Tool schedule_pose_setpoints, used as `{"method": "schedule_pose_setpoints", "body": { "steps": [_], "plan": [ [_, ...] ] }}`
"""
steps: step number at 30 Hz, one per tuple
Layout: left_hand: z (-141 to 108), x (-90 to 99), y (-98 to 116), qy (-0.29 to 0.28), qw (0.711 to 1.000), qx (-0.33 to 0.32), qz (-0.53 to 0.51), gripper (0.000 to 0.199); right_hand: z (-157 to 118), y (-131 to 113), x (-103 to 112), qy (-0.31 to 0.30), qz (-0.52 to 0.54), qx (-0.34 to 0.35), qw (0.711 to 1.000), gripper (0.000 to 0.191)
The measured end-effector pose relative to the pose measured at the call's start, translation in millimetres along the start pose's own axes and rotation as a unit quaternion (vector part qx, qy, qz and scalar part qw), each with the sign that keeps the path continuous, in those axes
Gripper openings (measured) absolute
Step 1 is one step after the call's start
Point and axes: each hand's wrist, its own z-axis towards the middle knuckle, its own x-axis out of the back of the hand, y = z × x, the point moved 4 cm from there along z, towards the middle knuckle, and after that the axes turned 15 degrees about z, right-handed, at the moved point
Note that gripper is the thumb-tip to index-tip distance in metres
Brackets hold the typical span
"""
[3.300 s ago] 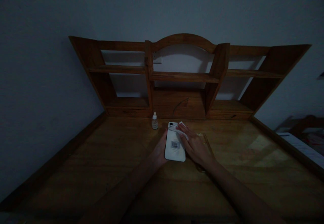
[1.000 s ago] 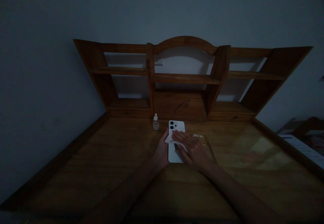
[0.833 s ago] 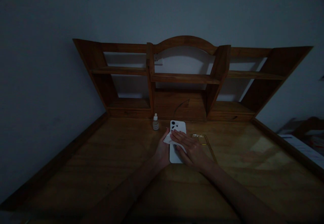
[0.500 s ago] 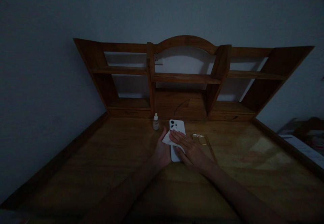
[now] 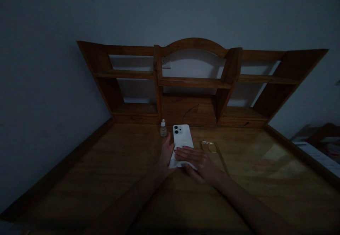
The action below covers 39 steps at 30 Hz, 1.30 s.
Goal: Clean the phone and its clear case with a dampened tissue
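Observation:
A white smartphone point(image 5: 183, 136) is held back side up over the desk, its camera lenses at the far left corner. My left hand point(image 5: 166, 156) grips it from the left side, thumb along the edge and the other fingers mostly hidden beneath. Against the lower half of its back, my right hand point(image 5: 195, 160) presses a white wipe point(image 5: 174, 162), fingers laid together across it. A small dropper bottle point(image 5: 163, 129) with a white top stands just beyond my left hand. Right of my right hand lies a clear phone case point(image 5: 212, 147) with a yellowish rim.
The wooden desk point(image 5: 106, 171) has a raised border on both sides. Across its back stands a wooden shelf unit point(image 5: 195, 82) against the wall, with a power socket point(image 5: 166, 63) behind it. Papers point(image 5: 316, 157) lie beyond the right border. The room is dim.
My right hand and the wipe have slid down the phone's back, from near the lenses to its lower half. The phone has shifted slightly left and its lenses are now uncovered.

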Motion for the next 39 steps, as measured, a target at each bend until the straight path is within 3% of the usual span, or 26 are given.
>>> {"method": "schedule_pose_setpoints", "body": {
  "steps": [5,10,13,19,25,29,39],
  "plan": [
    [-1,-1.3,3,0.016,0.999,-0.025,-0.011,0.069,-5,1,6,0.066,-0.028,0.013,0.997,0.043],
    [-4,-2.0,0,0.054,0.998,-0.014,-0.009,0.06,1,9,17,0.098,-0.125,-0.098,0.982,0.044],
    [-3,-1.1,-4,0.048,0.999,-0.011,-0.005,0.06,3,12,17,0.075,-0.147,-0.114,0.98,0.052],
    [-3,1.6,-1,0.027,0.999,-0.04,-0.02,0.064,4,8,2,-0.012,-0.14,-0.061,0.988,0.063],
    [-4,-1.6,7,0.004,0.996,-0.09,-0.022,0.062,8,2,-2,-0.052,-0.115,-0.045,0.991,0.07],
    [-5,1.1,9,-0.005,0.995,-0.1,-0.019,0.057,8,1,-3,-0.066,-0.121,-0.033,0.99,0.064],
    [-1,4.4,9,-0.029,0.999,-0.014,-0.017,0.052,6,3,-14,-0.074,-0.167,0.006,0.983,0.054]
  ]
}}
